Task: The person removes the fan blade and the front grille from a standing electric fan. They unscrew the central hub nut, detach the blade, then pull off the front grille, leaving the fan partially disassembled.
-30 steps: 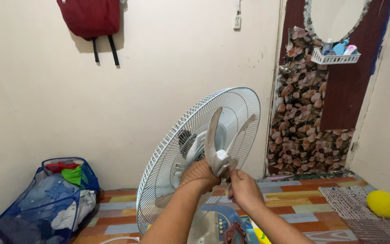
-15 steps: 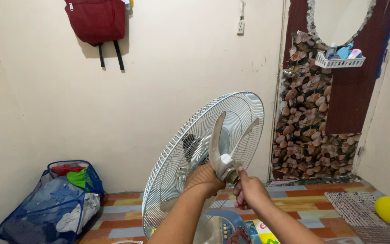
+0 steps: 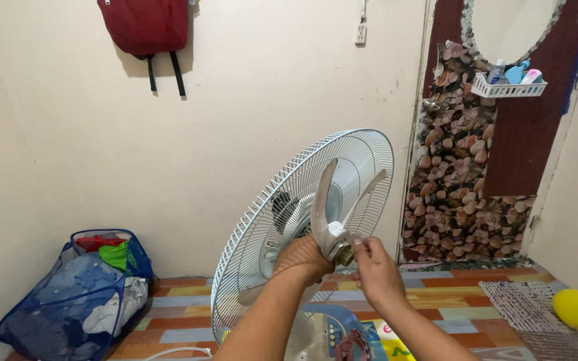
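A white wire fan guard (image 3: 282, 227) stands upright in the middle of the view, with the dusty grey fan blade (image 3: 324, 200) in front of it. My left hand (image 3: 302, 259) reaches behind the blade and grips it at its hub. My right hand (image 3: 372, 267) pinches the small cap (image 3: 344, 253) at the front of the hub with thumb and fingers. The fan's base with its button panel (image 3: 332, 331) shows below my forearms.
A blue mesh laundry bag (image 3: 75, 294) full of clothes sits at the left wall. A red backpack (image 3: 145, 27) hangs above. A yellow ball (image 3: 576, 309) lies on a mat at right. A shell-covered panel (image 3: 453, 174) and a white basket shelf (image 3: 508, 85) are on the right wall.
My right hand has shifted slightly on the hub cap, fingers now pinching its front. The view has drifted a little; the fan and my left hand stay in place.
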